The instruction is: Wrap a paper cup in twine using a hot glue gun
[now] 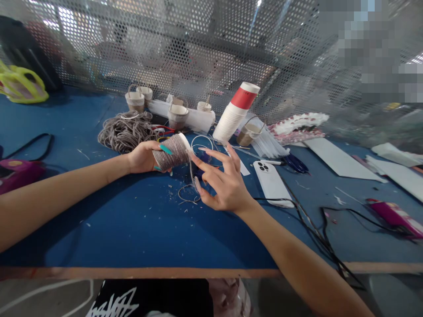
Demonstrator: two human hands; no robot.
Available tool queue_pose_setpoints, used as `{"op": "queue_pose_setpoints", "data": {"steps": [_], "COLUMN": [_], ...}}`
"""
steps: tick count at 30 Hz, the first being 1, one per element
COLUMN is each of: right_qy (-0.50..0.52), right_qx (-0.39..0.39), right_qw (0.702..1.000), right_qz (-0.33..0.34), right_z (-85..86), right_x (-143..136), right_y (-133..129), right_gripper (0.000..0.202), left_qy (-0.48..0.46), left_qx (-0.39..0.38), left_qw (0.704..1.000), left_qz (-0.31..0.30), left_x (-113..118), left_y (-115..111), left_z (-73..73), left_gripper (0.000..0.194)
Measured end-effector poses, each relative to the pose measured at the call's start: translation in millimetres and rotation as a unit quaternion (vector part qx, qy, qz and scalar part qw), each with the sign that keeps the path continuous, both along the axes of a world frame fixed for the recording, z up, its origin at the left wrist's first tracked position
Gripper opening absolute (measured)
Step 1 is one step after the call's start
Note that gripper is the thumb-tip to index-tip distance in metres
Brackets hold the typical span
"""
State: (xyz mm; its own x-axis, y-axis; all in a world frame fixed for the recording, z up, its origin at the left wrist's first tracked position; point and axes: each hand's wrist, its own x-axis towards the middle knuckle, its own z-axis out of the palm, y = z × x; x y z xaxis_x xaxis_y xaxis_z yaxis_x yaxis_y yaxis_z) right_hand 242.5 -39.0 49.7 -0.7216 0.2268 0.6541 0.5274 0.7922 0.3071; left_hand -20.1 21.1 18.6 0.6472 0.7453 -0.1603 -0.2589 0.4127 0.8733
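A paper cup wrapped in grey-brown cord (173, 152) lies tilted in my left hand (145, 157), its white rim facing right. My left fingers are wrapped round it. A loose end of the cord (191, 171) hangs from the rim, beside the thumb and index finger of my right hand (223, 180). My right hand has its fingers spread, and a fingertip is at the cup's rim; whether it touches the cord is unclear. Behind my left hand sits a heap of the same cord (125, 132).
Behind are small cord-wrapped cups (177, 115), red-handled pliers (163, 128) and a leaning stack of white cups (228, 121). To the right lie a white phone (273, 185), black cables (306, 220) and a magenta tool (396, 215). Another magenta tool (20, 171) is at left.
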Motion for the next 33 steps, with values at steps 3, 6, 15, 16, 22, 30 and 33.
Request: {"op": "queue_pose_setpoints", "data": {"steps": [3,6,15,16,22,30,33], "right_qy": [-0.019,-0.033,0.014,0.025,0.004,-0.038,-0.028], "right_qx": [0.040,0.074,0.079,0.079,0.032,0.030,0.034], "right_qw": [0.999,0.997,0.997,0.997,0.999,0.998,0.999], "right_qz": [-0.012,-0.017,0.010,0.009,-0.017,-0.047,-0.028], "right_z": [1.0,1.7,-1.3,-1.3,-2.3,-3.3,-4.3], "right_x": [0,0,2,1,-6,-5,-5], "right_y": [0,0,-1,-2,-5,1,1], "right_gripper": [0.016,0.019,0.016,0.014,0.012,0.018,0.019], "left_qy": [-0.010,-0.010,0.000,-0.002,-0.019,-0.006,-0.007], "left_qx": [-0.015,-0.039,-0.080,-0.080,-0.075,-0.096,-0.092], "left_qw": [0.999,0.997,0.994,0.994,0.995,0.993,0.994], "left_qz": [0.040,0.059,0.070,0.069,0.063,0.061,0.058], "left_x": [3,5,2,1,2,-2,-2], "left_y": [-6,-8,-3,-2,-2,4,4], "left_z": [4.9,8.8,3.5,2.9,3.3,-1.7,-1.9], "left_gripper": [0.058,0.065,0.055,0.055,0.053,0.056,0.053]}}
